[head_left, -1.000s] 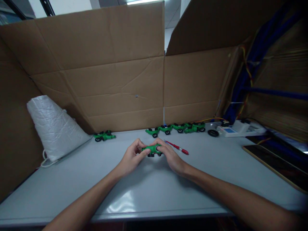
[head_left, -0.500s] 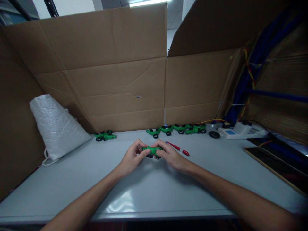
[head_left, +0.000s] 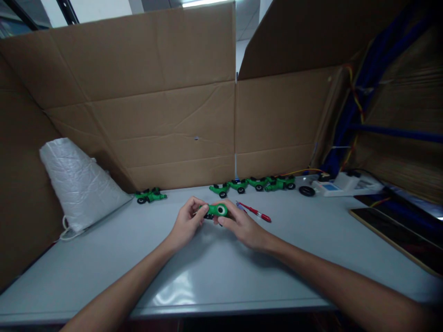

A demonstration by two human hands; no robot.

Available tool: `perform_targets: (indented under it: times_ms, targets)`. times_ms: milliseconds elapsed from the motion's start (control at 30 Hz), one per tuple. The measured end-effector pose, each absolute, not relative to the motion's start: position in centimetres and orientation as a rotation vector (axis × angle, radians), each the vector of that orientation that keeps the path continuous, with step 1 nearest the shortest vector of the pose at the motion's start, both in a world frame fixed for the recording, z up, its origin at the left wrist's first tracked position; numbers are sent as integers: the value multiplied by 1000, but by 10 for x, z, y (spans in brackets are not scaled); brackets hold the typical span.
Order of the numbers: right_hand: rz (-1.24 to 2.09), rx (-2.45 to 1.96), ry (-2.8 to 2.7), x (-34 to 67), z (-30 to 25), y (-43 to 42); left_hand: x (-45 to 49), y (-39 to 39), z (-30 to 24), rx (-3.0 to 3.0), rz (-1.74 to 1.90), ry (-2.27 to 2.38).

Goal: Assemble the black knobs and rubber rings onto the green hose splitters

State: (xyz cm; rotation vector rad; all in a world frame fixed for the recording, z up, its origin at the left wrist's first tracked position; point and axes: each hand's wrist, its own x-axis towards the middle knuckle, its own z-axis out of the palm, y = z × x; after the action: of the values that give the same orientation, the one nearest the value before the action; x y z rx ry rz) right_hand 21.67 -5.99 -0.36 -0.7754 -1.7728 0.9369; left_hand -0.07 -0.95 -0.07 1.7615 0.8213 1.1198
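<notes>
Working over a pale grey, glossy desk (head_left: 138, 272), midway between left and right edges. Grasping with right hand (head_left: 247, 228) and left hand (head_left: 184, 221) a rounded green plastic-looking piece with black parts (head_left: 212, 210), between front and back edges. Likely at an inspecting or fitting step; next, probably needing steady two-handed grip. Note slim red stick-shaped tool (head_left: 258, 212) just beside right hand, ungripped.
</notes>
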Motion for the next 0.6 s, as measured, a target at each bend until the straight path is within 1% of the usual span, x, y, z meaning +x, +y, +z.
perform_targets:
  times_ms: [300,600]
  targets:
    - [764,-836,-1802,215,-7,-62,-3,-2,3,1688,1223,903]
    - [501,-794,-1985,219,-9,-57,-5,0,4,1700,1209,958]
